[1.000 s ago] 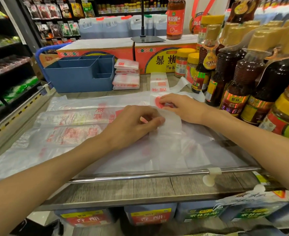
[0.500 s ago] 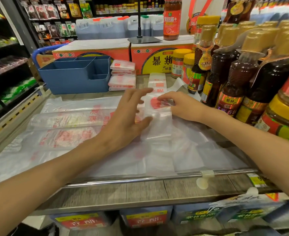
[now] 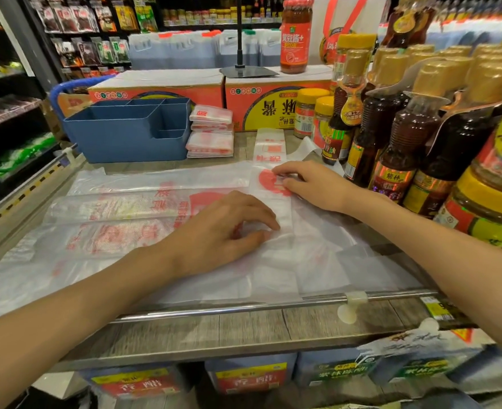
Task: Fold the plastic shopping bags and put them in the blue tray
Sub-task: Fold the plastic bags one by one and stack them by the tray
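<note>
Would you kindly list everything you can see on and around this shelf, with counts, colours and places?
Tray: one, blue, back left, compartments look empty.
Folded bags: small stack, white with red print, right of tray.
Flat bags: several, clear with red print, spread across shelf.
Strip: one bag folded narrow, under both hands.
Boxes: two, orange, behind tray.
Bottles: many, dark with gold caps, right.
Jars: two, yellow-lidded, beside bottles.
Left hand: presses strip.
Right hand: holds strip's far end.
</note>
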